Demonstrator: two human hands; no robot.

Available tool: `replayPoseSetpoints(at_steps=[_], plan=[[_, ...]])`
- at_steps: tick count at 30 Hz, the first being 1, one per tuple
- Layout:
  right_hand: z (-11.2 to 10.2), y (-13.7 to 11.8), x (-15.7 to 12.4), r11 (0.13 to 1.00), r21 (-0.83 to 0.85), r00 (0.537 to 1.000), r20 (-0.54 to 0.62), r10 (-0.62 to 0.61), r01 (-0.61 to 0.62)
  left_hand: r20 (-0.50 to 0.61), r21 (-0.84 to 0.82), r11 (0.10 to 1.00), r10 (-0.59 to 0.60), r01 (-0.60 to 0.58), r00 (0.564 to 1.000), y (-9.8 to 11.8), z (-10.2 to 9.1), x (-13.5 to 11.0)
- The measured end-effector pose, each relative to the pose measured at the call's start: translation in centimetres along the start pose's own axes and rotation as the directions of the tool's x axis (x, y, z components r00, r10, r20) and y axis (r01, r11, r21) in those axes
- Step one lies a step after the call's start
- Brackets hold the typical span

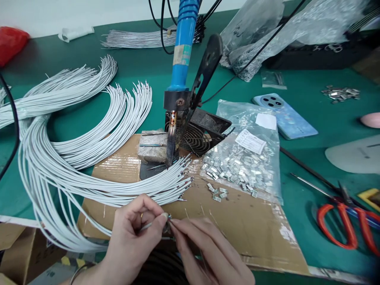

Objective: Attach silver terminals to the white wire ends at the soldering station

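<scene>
My left hand (136, 233) is closed around a white cable (145, 227), pinching its end between thumb and forefinger. My right hand (208, 253) meets it at the fingertips, its fingers pressed together at the cable's end. Something tiny and shiny shows between the two hands, too small and covered to name. Just beyond lies a thick bundle of white cables (97, 180), its stripped ends on a brown cardboard sheet (237, 225). Several small metal shells (216, 192) lie loose on the cardboard, to the upper right of my hands.
A blue-handled soldering iron (181, 51) is clamped tip-down above a pale block (152, 145) and a black fan (196, 138). Rightward are a plastic bag (249, 114) of metal shells, a phone (287, 116) and red-handled scissors (344, 229). More cables (68, 87) lie left.
</scene>
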State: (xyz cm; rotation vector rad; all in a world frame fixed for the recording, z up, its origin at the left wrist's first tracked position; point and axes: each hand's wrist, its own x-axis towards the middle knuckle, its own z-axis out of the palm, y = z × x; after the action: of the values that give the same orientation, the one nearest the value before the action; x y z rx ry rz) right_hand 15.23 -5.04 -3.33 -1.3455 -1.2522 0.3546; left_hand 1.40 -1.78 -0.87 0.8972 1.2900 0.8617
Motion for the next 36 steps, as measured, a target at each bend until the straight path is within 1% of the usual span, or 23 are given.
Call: replayPoseSetpoints(at_steps=[2, 4, 6, 8, 10, 12, 14, 16, 18, 21, 25, 27, 34, 36], plan=[[0.0, 0.1, -0.2, 0.999, -0.040, 0.999, -0.011, -0.034, 0.033, 0.004, -0.014, 1.000, -0.013, 0.013, 1.000, 0.1, 0.0, 0.0], [-0.1, 0.2, -0.3, 0.999, -0.045, 1.000, -0.011, -0.021, 0.020, 0.000, -0.021, 1.000, -0.019, 0.019, 1.000, 0.2, 0.0, 0.0], [-0.4, 0.3, 0.0, 0.999, -0.041, 0.999, -0.021, 0.031, -0.032, -0.010, -0.028, 0.999, -0.025, 0.025, 1.000, 0.3, 0.0, 0.0], [-0.7, 0.3, 0.5, 0.991, -0.018, 0.991, -0.022, 0.132, -0.132, -0.014, -0.036, 0.999, -0.032, 0.031, 0.999, 0.5, 0.0, 0.1], [-1.0, 0.1, 1.0, 0.960, 0.047, 0.961, 0.006, 0.275, -0.275, -0.020, -0.043, 0.998, -0.038, 0.037, 0.999, 0.9, 0.2, 0.1], [-1.0, -0.1, 1.5, 0.896, 0.152, 0.908, 0.062, 0.414, -0.418, -0.046, -0.048, 0.998, -0.050, 0.047, 0.998, 1.6, 0.5, 0.1], [-0.8, -0.3, 1.8, 0.816, 0.270, 0.858, 0.112, 0.502, -0.512, -0.084, -0.058, 0.997, -0.057, 0.052, 0.995, 2.3, 0.9, 0.0], [-0.5, -0.6, 2.0, 0.750, 0.353, 0.826, 0.154, 0.543, -0.559, -0.105, -0.061, 0.997, -0.050, 0.044, 0.993, 2.8, 1.2, 0.0], [-0.2, -0.7, 2.2, 0.721, 0.380, 0.810, 0.177, 0.558, -0.580, -0.119, -0.048, 0.999, -0.030, 0.024, 0.992, 3.0, 1.4, 0.0], [0.0, -0.8, 2.3, 0.732, 0.359, 0.813, 0.190, 0.551, -0.580, -0.139, -0.013, 1.000, 0.005, -0.007, 0.990, 2.9, 1.5, -0.1], [0.0, -0.8, 2.4, 0.735, 0.341, 0.810, 0.218, 0.544, -0.586, -0.137, 0.000, 0.999, 0.050, -0.050, 0.989, 2.8, 1.6, -0.2], [-0.1, -0.7, 2.4, 0.735, 0.336, 0.808, 0.226, 0.544, -0.589, -0.129, 0.017, 0.998, 0.070, -0.068, 0.989, 2.9, 1.6, -0.1], [-0.2, -0.4, 2.2, 0.769, 0.316, 0.831, 0.238, 0.503, -0.556, -0.095, 0.062, 0.993, 0.103, -0.097, 0.990, 2.8, 1.3, 0.1], [-0.2, -0.3, 2.1, 0.772, 0.315, 0.834, 0.238, 0.499, -0.552, -0.042, 0.081, 0.990, 0.120, -0.116, 0.992, 2.7, 1.0, 0.2]])
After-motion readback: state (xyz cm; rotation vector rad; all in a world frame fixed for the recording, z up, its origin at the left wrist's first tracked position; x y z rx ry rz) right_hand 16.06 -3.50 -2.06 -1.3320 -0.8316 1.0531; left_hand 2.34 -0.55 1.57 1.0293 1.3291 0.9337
